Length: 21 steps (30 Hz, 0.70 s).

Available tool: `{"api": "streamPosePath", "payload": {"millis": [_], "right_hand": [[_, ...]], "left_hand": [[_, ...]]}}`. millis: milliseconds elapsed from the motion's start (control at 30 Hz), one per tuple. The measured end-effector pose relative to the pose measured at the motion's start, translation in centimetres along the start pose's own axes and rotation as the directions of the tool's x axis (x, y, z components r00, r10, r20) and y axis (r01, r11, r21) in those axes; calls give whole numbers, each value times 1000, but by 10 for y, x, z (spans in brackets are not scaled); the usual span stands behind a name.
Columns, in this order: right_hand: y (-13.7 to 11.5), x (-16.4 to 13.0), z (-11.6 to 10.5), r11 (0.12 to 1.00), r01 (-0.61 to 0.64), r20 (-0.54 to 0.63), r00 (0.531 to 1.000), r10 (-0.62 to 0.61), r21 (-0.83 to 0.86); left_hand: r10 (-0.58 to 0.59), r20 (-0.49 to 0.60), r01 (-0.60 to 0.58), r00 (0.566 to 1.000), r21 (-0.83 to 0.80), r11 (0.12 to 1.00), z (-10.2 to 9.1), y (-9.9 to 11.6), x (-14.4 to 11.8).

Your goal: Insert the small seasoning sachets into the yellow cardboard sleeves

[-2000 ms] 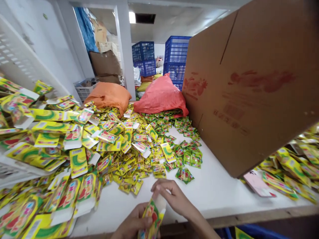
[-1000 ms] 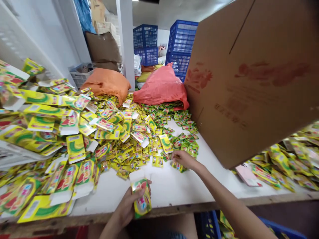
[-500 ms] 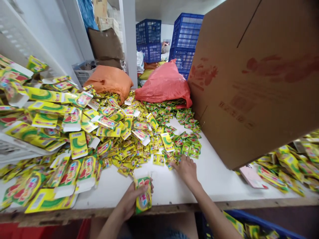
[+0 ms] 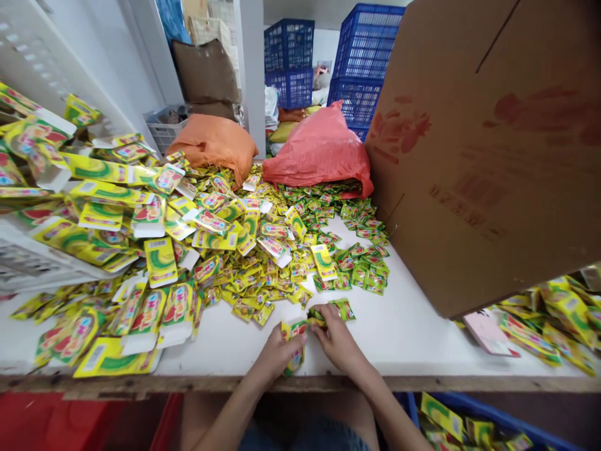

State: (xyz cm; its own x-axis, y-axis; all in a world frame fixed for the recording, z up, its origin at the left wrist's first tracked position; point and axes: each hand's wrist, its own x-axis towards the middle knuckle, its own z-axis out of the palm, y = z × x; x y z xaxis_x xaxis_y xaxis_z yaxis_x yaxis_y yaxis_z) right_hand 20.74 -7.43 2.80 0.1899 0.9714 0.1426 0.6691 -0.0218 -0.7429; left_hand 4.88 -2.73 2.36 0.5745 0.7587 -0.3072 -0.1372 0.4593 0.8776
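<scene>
My left hand (image 4: 276,352) holds a small yellow-green carton (image 4: 293,344) upright at the table's front edge, its top open. My right hand (image 4: 335,338) sits right beside it, fingers pinched on a few small sachets (image 4: 317,317) at the carton's mouth. Both hands touch over the white table (image 4: 404,332). Just beyond them lies a broad heap of loose yellow and green sachets (image 4: 282,250). Flat unfolded cartons (image 4: 154,307) are strewn to the left.
A large tilted cardboard box (image 4: 488,150) looms at the right. Orange (image 4: 213,143) and red (image 4: 319,153) sacks lie at the back, blue crates (image 4: 361,69) behind. A white crate (image 4: 28,263) holds cartons at left. A blue bin (image 4: 474,419) sits below the table edge.
My right hand has pulled back from the sachet heap with sachets and met my left hand at the carton's mouth. The carton has shifted slightly right and onto the table.
</scene>
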Motion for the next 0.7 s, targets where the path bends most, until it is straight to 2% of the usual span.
{"api": "streamPosePath", "payload": {"millis": [100,200,267,300,367,467,533,633,700], "right_hand": [[-3,0,-4,997,-43,2,999,43,57],[-15,7,-19,967,-96,-101,987,123,235],[-30,12,-26,937,-58,-130,986,109,343],[-38,15,-27,935,-13,-117,991,58,355],[-51,18,-25,947,111,-69,993,-95,300],[-59,19,-18,953,257,3,965,-261,161],[-62,19,-18,949,304,67,948,-310,88],[-69,20,-23,926,377,241,900,-364,-12],[-75,22,-27,917,398,316,874,-370,-25]], "left_hand": [[3,32,-3,999,-1,1000,-1,-1,0],[4,23,-3,1000,-16,1000,0,3,-3],[-19,80,18,997,4,1000,2,6,-5],[-33,122,30,992,25,999,3,8,-5],[-44,171,35,984,59,998,4,8,-4],[-23,168,14,985,54,998,3,7,-1],[-16,171,7,985,51,999,2,6,0],[-15,180,-1,983,87,996,2,7,1],[-9,164,-8,986,104,995,3,8,0]]}}
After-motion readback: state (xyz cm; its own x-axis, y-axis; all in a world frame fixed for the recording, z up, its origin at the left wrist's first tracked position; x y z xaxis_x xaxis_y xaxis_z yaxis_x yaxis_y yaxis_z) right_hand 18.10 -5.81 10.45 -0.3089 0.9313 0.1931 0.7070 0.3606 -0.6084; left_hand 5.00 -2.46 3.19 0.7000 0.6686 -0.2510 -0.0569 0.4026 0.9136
